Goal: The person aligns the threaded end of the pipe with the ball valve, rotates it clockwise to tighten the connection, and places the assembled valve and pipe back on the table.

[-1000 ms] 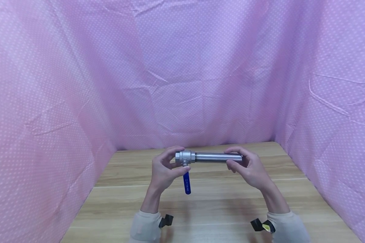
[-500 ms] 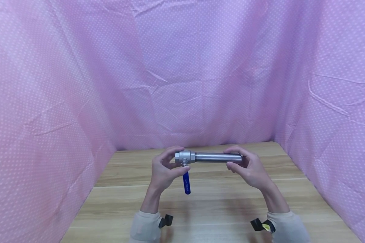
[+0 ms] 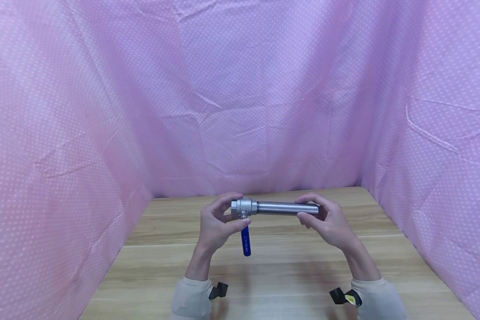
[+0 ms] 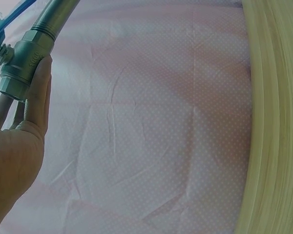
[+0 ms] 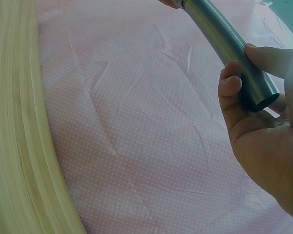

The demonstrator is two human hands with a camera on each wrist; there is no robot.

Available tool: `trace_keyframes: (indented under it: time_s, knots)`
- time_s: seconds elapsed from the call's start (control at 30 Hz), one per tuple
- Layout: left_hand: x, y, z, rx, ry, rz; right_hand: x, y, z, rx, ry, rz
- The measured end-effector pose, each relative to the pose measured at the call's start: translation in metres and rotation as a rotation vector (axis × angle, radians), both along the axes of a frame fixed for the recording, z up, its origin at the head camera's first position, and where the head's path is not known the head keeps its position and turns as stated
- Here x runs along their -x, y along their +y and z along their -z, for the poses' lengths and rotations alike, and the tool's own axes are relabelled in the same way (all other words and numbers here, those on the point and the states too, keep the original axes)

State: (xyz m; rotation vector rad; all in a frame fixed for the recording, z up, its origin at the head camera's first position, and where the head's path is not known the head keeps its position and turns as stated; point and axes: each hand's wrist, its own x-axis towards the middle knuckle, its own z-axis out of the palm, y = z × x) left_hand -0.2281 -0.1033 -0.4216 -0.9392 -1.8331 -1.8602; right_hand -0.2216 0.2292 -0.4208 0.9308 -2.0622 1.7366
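Note:
In the head view my left hand [image 3: 215, 223] grips a silver ball valve [image 3: 244, 206], its thumb by the base of the blue lever handle [image 3: 246, 240], which points toward me. A steel pipe [image 3: 278, 207] is joined to the valve's right side, and a bit of thread [image 4: 45, 28] shows at the joint in the left wrist view. My right hand [image 3: 331, 222] holds the pipe's far end between thumb and fingers. The right wrist view shows the pipe's open end [image 5: 267, 102] near the palm. Valve and pipe lie level, held above the table.
Below is a wood-grain table [image 3: 280, 275]. Pink dotted cloth [image 3: 256, 111] hangs at the back and along both sides. A black strap piece [image 3: 218, 291] sits at the left sleeve, and another black piece [image 3: 338, 296] at the right sleeve.
Hands, valve and pipe stay almost in place, with only a very slight shift. Both grips look the same.

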Motion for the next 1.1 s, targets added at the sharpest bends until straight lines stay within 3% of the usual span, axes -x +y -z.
trace_keyframes:
  time_s: [0.6, 1.1]
  knots:
    - [-0.0003, -0.0004, 0.0007, -0.020, -0.016, -0.002, 0.0026, -0.0006, -0.0002, -0.054, -0.014, 0.025]
    - [-0.0006, 0.0013, 0.0009, -0.014, -0.007, 0.001, 0.0014, 0.0004, 0.0013, -0.012, -0.023, 0.002]
